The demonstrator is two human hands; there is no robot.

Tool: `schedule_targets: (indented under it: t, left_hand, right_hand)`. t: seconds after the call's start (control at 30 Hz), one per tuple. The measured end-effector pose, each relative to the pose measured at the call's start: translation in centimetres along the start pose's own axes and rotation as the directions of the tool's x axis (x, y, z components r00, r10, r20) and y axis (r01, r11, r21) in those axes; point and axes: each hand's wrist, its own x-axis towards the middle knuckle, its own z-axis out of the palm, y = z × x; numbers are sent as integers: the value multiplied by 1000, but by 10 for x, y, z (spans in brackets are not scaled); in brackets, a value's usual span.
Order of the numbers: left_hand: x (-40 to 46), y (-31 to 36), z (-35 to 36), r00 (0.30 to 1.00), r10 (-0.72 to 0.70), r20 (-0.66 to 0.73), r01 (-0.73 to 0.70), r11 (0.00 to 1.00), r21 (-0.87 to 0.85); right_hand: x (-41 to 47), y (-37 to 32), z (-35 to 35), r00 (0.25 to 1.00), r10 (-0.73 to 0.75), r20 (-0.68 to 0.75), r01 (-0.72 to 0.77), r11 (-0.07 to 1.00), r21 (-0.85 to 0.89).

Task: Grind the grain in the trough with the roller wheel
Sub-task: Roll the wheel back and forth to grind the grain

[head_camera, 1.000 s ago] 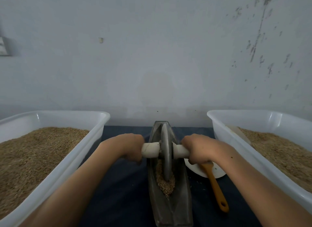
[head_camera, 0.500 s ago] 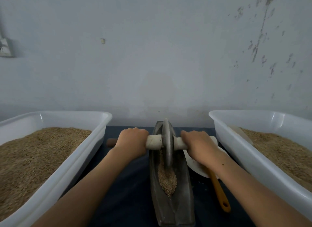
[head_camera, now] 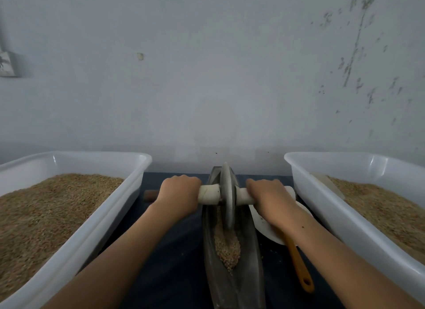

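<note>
Item: roller wheel (head_camera: 227,196), upright disc, centre of frame, standing in the far half of the trough (head_camera: 231,251). I see its pale axle handle (head_camera: 208,194) run crosswise.

Hands: my left hand (head_camera: 178,192) is wrapped around the axle left of the disc; my right hand (head_camera: 268,195) is wrapped around it on the right. The two are apart, the wheel between them.

Grain (head_camera: 226,244): a narrow heap in the trough bed, mostly lower in the frame than the wheel, its far end reaching under the rim.

Adjacent: white plate (head_camera: 264,226) just right of the trough, under my right wrist, with an orange-handled tool (head_camera: 299,267) lying across its lower edge. Two white tubs (head_camera: 128,193) of grain at left and right frame edges. Dark surface (head_camera: 174,251) beneath.

Risks, as I judge them:
- Uneven push between hands tilts the disc; it may ride up a trough wall and jump out.
- Wheel sits near the far tip; overshoot could run it off the end.
- Fast return stroke may plough grain over the rim onto the surface.
- Right wrist may knock the plate.
</note>
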Motion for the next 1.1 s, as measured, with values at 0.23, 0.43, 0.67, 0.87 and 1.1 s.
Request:
schedule_targets:
  t: [0.23, 0.43, 0.67, 0.87, 1.1]
  left_hand:
    - [1, -5, -2, 993, 41, 108, -38, 999, -30]
    - [-1, -11, -7, 907, 97, 409, -29, 985, -169]
    - [1, -3, 0, 999, 21, 40, -20, 1000, -19]
    - [2, -6, 3, 993, 95, -74, -95, 995, 8]
    - [1, -13, -8, 914, 141, 380, -71, 978, -194]
  right_hand:
    - [-1, 1, -2, 999, -3, 34, 3, 1000, 4]
    - [-11, 2, -15, 982, -77, 172, 77, 997, 7]
    - [-2, 0, 4, 995, -5, -95, 8, 999, 33]
    - [-3, 4, -1, 1000, -15, -25, 16, 999, 47]
    - [-13, 4, -19, 969, -80, 233, 75, 997, 31]
